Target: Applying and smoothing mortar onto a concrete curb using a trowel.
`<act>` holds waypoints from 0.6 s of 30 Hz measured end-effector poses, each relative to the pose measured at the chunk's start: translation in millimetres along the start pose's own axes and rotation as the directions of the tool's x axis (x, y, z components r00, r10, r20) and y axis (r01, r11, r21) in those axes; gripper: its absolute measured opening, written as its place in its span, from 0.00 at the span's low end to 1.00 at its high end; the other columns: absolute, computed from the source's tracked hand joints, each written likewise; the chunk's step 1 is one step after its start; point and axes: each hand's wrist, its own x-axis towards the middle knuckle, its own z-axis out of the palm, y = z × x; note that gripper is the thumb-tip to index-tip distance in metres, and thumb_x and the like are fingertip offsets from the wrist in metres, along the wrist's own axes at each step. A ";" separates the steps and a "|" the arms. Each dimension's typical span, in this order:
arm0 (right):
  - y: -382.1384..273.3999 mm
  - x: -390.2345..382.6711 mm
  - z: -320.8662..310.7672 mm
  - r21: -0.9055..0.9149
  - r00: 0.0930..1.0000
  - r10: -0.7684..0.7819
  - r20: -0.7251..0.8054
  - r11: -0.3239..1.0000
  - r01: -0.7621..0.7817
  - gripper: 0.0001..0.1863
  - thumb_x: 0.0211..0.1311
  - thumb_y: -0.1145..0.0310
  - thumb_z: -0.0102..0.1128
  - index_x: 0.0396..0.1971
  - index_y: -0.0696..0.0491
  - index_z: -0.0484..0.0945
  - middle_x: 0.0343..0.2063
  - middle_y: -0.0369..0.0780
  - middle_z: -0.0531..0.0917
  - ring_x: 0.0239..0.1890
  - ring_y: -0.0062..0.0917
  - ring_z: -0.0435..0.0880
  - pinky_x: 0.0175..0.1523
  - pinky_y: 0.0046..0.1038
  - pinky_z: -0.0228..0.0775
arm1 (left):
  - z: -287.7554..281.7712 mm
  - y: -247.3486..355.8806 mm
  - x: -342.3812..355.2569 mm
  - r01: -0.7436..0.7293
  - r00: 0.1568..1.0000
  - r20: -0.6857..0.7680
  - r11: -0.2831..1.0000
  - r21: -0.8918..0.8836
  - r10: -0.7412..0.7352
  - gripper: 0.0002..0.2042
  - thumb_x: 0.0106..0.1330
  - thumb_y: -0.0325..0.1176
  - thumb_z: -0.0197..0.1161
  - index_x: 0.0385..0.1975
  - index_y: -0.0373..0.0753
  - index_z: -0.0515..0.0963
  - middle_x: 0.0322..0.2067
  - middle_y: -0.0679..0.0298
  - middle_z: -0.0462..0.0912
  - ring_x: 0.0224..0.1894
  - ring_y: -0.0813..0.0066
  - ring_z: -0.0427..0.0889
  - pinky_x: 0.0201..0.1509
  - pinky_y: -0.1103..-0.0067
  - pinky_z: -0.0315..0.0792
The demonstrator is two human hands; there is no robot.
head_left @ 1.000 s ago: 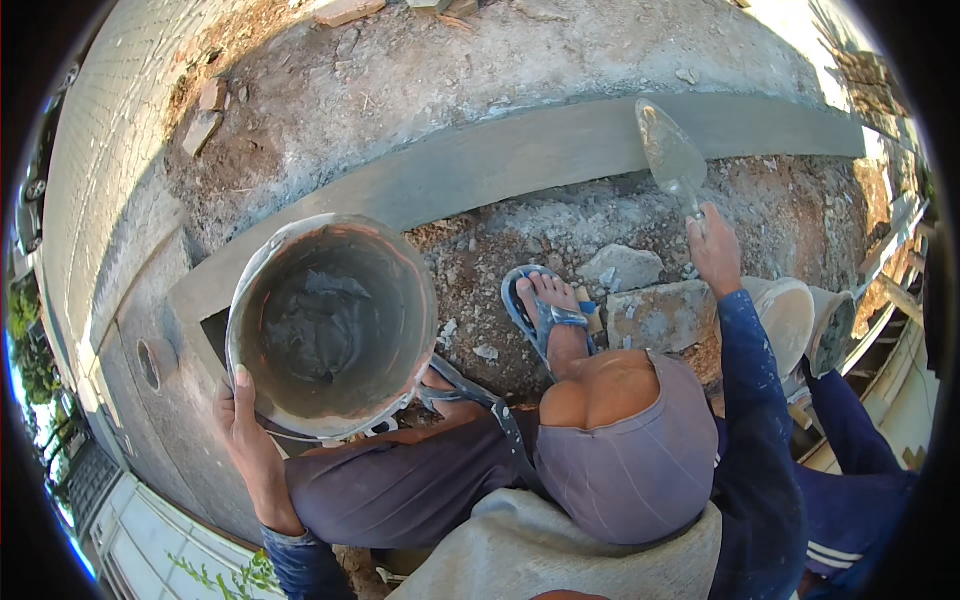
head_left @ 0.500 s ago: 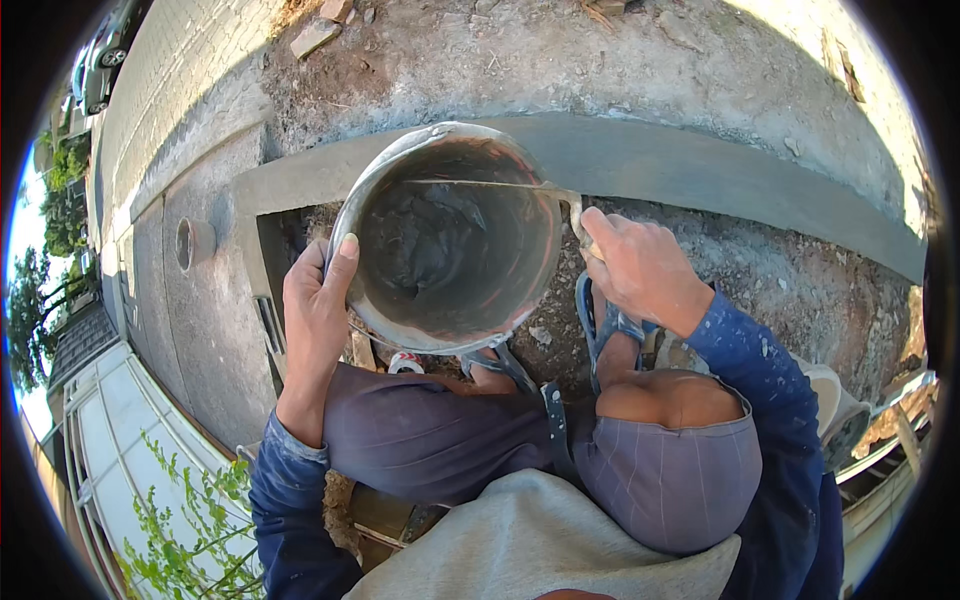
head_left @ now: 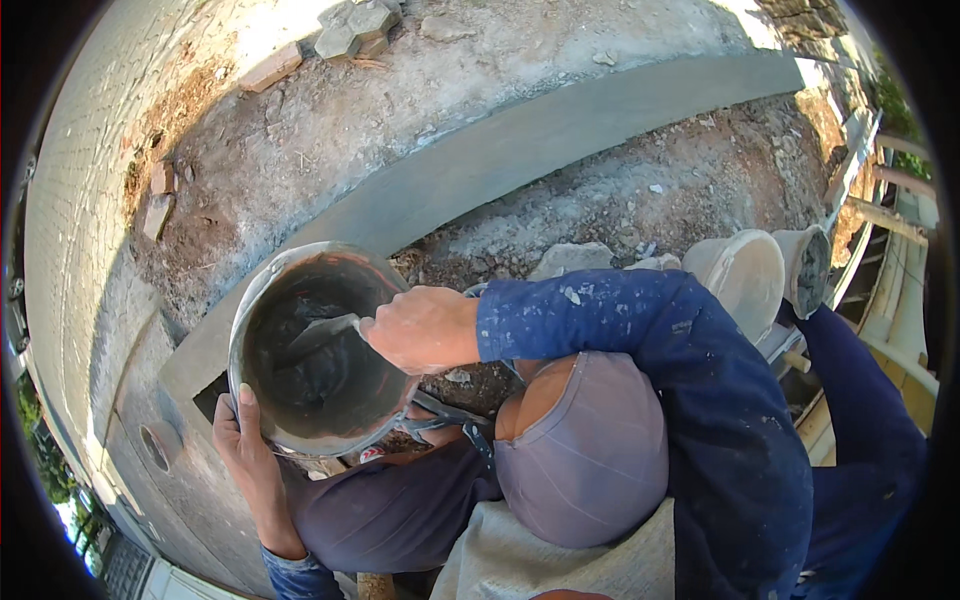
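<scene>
A large round bucket (head_left: 250, 300) stands tilted in front of my legs, with wet grey mortar (head_left: 320, 385) in the bottom. My left hand (head_left: 245, 445) is closed on its near left rim, thumb on the outside. At the right side of the bucket, my right hand (head_left: 425, 330) grips a trowel by its handle, which the fingers mostly hide. The trowel's blade (head_left: 318, 338) is inside the bucket, over the mortar. Whether the blade touches the mortar, I cannot tell.
A smooth grey concrete ledge (head_left: 500, 150) curves behind the bucket. Two more buckets, one whitish (head_left: 745, 285) and one darker (head_left: 806, 272), stand at the right. Paving blocks (head_left: 345, 35) and a brick (head_left: 270, 68) lie at the back. A short pipe end (head_left: 160, 445) shows at the left.
My right hand has moved left to the bucket, and the trowel blade has turned from edge-on across the opening to pointing down inside. The view has swung rightward.
</scene>
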 end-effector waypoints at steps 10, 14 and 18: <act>15.2 -23.3 -9.8 -0.191 0.871 -0.094 -0.482 0.982 0.000 0.12 0.59 0.68 0.56 0.40 0.59 0.78 0.20 0.44 0.80 0.23 0.38 0.84 0.27 0.39 0.75 | 5.6 6.4 2.1 -0.001 0.999 0.035 0.998 -0.065 0.003 0.16 0.76 0.41 0.53 0.30 0.35 0.72 0.25 0.72 0.69 0.28 0.87 0.63 0.31 0.84 0.61; 18.3 -28.9 -23.3 -0.123 0.908 -0.002 -0.419 0.991 -0.055 0.13 0.58 0.68 0.58 0.41 0.58 0.77 0.21 0.44 0.80 0.23 0.39 0.84 0.27 0.39 0.75 | 10.1 8.1 3.1 -0.004 1.000 -0.014 0.999 -0.045 0.003 0.16 0.76 0.42 0.52 0.33 0.34 0.74 0.27 0.70 0.72 0.29 0.85 0.67 0.33 0.83 0.63; 24.3 -36.2 -19.9 -0.093 0.933 0.081 -0.352 0.988 -0.121 0.12 0.56 0.69 0.59 0.41 0.55 0.76 0.21 0.44 0.80 0.23 0.40 0.84 0.27 0.39 0.74 | 12.8 5.3 7.0 -0.004 0.999 -0.038 0.999 -0.035 0.003 0.16 0.75 0.42 0.54 0.32 0.33 0.74 0.26 0.70 0.72 0.29 0.84 0.66 0.33 0.83 0.63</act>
